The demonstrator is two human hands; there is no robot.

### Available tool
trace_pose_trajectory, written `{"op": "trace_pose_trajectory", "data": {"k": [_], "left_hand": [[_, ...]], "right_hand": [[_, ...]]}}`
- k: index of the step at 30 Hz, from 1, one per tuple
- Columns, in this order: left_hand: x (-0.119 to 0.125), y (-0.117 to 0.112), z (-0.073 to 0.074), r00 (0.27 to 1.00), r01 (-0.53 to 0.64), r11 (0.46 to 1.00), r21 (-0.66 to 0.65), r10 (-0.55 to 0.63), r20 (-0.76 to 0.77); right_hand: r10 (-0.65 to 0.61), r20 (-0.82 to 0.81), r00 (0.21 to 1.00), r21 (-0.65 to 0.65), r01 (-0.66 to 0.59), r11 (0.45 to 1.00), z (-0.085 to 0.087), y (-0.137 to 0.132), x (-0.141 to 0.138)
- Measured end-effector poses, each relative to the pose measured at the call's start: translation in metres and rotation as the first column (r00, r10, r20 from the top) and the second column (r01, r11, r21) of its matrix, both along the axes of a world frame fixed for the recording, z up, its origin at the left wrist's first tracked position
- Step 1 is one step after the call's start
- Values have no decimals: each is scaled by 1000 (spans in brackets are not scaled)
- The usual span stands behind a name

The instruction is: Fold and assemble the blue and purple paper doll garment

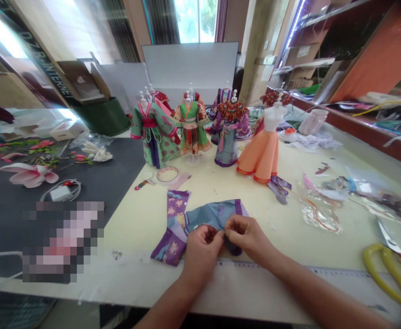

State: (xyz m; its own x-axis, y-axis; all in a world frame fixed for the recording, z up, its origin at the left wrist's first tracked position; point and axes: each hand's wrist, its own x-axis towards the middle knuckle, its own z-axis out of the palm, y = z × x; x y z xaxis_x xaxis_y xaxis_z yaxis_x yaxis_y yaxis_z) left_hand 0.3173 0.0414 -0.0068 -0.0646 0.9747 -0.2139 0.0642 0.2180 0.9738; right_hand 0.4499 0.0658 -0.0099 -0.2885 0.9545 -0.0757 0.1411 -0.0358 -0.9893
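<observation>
A small doll garment (205,213) in blue-grey cloth, with purple patterned sleeves, lies spread on the pale table before me. My left hand (204,244) pinches its near edge, thumb against forefinger. Close beside it, my right hand (247,234) pinches the same edge, so the fingertips of both hands nearly meet. Anything small between the fingertips is hidden. One purple sleeve (170,246) sticks out to the left of my left hand, and a dark purple end shows under my right hand.
Several dressed doll stands, one in an orange skirt (262,153), stand at the back. Yellow-handled scissors (380,269) lie at right. A tape roll (168,174) and a clear ruler (330,273) are on the table. On the dark mat at left are a flower (30,175) and a white charger (60,193).
</observation>
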Motion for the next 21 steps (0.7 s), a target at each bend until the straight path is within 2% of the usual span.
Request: {"op": "trace_pose_trajectory", "data": {"k": [4,8,12,21], "left_hand": [[1,2,0,985,3,995,-95,14,174],[0,2,2,976,-18,995,-100,39,214],[-2,1,1,989,-34,999,-41,40,144],[-4,-3,2,993,-5,997,74,14,-121]], "right_hand": [[-3,-27,1000,-10,2,1000,-2,1,0],[10,-11,1000,-4,-10,1000,0,0,1],[26,12,1000,20,-26,999,2,-1,1],[-1,96,995,116,-11,993,4,-3,0]]}}
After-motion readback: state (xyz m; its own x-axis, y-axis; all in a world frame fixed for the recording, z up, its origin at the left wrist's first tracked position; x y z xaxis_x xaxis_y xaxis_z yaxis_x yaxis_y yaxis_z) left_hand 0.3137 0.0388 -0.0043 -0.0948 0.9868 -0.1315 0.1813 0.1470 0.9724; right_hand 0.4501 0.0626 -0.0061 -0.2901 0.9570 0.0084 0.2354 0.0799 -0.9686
